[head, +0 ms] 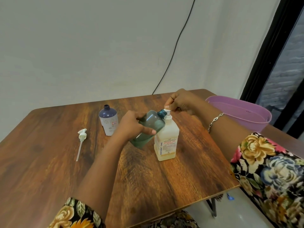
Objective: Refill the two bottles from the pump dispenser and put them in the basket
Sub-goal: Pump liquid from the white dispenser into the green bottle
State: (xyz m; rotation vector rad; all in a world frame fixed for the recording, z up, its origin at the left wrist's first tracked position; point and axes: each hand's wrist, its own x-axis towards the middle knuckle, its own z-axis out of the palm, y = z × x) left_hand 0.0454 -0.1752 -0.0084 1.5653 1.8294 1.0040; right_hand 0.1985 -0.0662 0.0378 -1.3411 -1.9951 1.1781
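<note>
Here we go: the left grip is wrapped around the belly of the teal bottle and holds it clear of the desk. The bottle is tilted so its open neck comes up right against the spout. That tilt makes sense, since the nozzle points sideways and the mouth has to meet it.

The right grip is up on top with its fingers curled round the pump head, ready to press, I'd say. The pump dispenser stands upright on the desk, and the hand on top doubles as its steadying weight. I can't tell how much liquid has gone into the teal bottle.

The purple bottle waits upright and uncapped toward the back left, within easy reach for its turn. Well to the left lies a loose pump, flat on its side and out of the way.

The pink basket sits off at the far right with no bottle in it that I can see, so this looks like early going.
</note>
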